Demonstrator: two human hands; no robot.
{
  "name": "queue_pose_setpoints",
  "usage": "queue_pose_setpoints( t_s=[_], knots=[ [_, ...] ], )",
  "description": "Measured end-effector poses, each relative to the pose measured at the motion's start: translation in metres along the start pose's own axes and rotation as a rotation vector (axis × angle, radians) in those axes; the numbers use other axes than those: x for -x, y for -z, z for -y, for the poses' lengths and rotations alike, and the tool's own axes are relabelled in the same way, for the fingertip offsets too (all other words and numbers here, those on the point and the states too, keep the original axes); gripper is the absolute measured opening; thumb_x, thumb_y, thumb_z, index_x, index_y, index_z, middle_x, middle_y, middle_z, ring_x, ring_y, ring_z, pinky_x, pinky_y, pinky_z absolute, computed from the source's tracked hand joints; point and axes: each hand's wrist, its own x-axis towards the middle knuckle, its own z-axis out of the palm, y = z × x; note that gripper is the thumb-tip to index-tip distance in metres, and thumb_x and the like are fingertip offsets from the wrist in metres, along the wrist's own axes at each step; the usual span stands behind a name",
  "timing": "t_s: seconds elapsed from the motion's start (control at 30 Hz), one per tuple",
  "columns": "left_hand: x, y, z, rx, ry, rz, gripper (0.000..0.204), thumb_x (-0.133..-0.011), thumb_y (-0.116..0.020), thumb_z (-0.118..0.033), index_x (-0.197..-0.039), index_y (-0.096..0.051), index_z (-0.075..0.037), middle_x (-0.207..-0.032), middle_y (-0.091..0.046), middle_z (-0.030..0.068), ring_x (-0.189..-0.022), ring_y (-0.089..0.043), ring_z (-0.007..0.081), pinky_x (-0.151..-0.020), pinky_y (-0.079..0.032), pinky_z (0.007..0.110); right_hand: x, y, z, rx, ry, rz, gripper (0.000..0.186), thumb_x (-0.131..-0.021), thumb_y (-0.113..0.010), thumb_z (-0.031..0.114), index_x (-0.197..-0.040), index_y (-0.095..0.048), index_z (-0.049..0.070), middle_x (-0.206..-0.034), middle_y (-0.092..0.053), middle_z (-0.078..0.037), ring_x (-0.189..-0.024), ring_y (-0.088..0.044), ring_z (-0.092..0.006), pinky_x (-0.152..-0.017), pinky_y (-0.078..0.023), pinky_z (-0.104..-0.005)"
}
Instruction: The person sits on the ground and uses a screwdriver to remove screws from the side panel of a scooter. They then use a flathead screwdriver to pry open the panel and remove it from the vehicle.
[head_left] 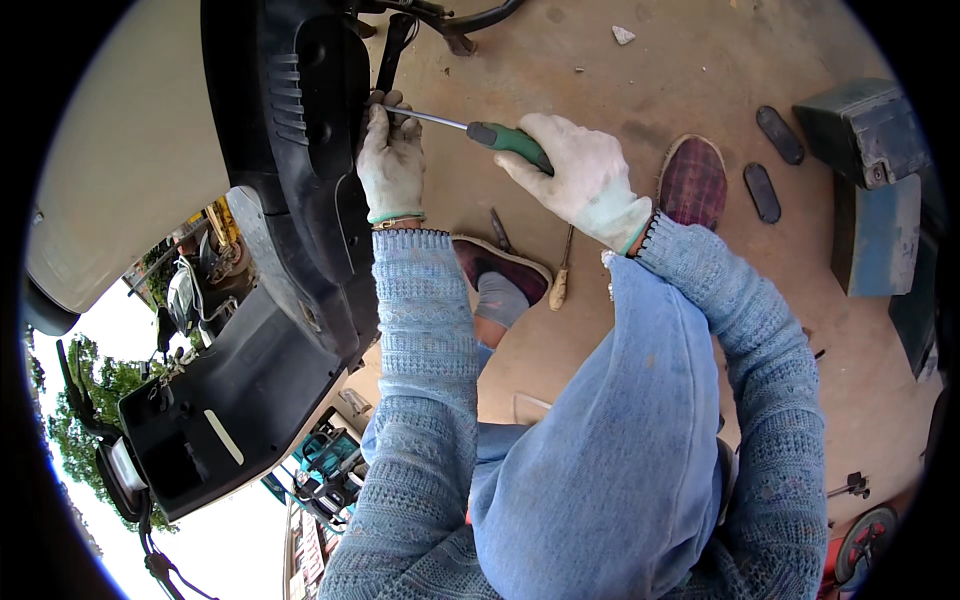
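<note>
My right hand (578,172), in a white glove, is closed round the green and dark grey handle of a screwdriver (516,145). Its metal shaft runs left to the fingers of my gloved left hand (391,165). Those fingers are bent at the shaft's tip, against the edge of a black plastic scooter body (325,130). Whatever they pinch there, such as a screw, is too small or hidden to make out. A black lever-like part (396,48) sticks up just beyond my left fingertips.
On the floor lie a second screwdriver with a pale handle (559,288), a dark hand tool (500,230) and two black oval pads (762,192). Dark battery-like boxes (865,130) stand at the right. The scooter's footboard (240,390) extends at lower left.
</note>
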Motion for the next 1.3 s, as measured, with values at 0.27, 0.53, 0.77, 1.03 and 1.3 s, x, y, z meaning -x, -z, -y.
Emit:
queue_pose_setpoints(
  t_s=[0.27, 0.53, 0.77, 1.03, 1.3],
  knots=[
    [-0.003, 0.006, 0.001, 0.056, 0.008, 0.02, 0.022, -0.094, -0.05, -0.015, -0.113, -0.051, -0.004, -0.102, -0.06, 0.0075, -0.082, -0.055, 0.0138, -0.073, -0.044, 0.026, -0.012, 0.014, -0.002, -0.705, -0.473, 0.286, 0.042, -0.084, -0.061, 0.039, -0.092, -0.066, -0.001, -0.065, -0.059, -0.009, -0.059, -0.054, -0.0154, -0.055, -0.044, -0.0301],
    [-0.002, 0.0, 0.004, 0.066, -0.002, 0.01, 0.021, -0.095, -0.048, -0.015, -0.113, -0.051, -0.004, -0.099, -0.06, 0.0077, -0.08, -0.052, 0.0126, -0.071, -0.042, 0.024, -0.007, -0.003, -0.011, -0.103, 0.123, -0.066, 0.039, -0.086, -0.058, 0.037, -0.091, -0.062, -0.001, -0.065, -0.056, -0.009, -0.057, -0.054, -0.0162, -0.055, -0.045, -0.034],
    [0.005, -0.006, 0.0, 0.081, 0.085, 0.105, 0.026, -0.096, -0.046, -0.02, -0.116, -0.049, -0.003, -0.087, -0.057, 0.0036, -0.067, -0.045, 0.0078, -0.063, -0.037, 0.022, -0.013, 0.016, 0.007, -0.84, -0.601, 0.387, 0.035, -0.092, -0.05, 0.034, -0.089, -0.059, 0.0, -0.068, -0.059, -0.008, -0.047, -0.048, -0.0123, -0.05, -0.043, -0.0295],
    [0.032, -0.03, 0.006, 0.038, 0.223, 0.132, 0.029, -0.097, -0.044, -0.023, -0.11, -0.048, 0.003, -0.081, -0.052, 0.0045, -0.061, -0.039, 0.0072, -0.059, -0.035, 0.021, -0.012, 0.017, -0.001, -0.809, -0.586, 0.31, 0.037, -0.091, -0.052, 0.036, -0.091, -0.06, 0.0, -0.068, -0.059, -0.01, -0.049, -0.048, -0.0132, -0.051, -0.041, -0.0258],
    [0.023, -0.033, 0.01, 0.036, 0.189, -0.019, 0.02, -0.093, -0.041, -0.009, -0.108, -0.047, 0.003, -0.085, -0.047, 0.0052, -0.061, -0.039, 0.0069, -0.056, -0.035, 0.02, 0.013, 0.016, -0.008, -0.338, -0.101, 0.017, 0.041, -0.079, -0.066, 0.019, -0.115, -0.053, 0.004, -0.103, -0.058, -0.016, -0.092, -0.059, -0.0281, -0.079, -0.047, -0.0358]
  ],
)
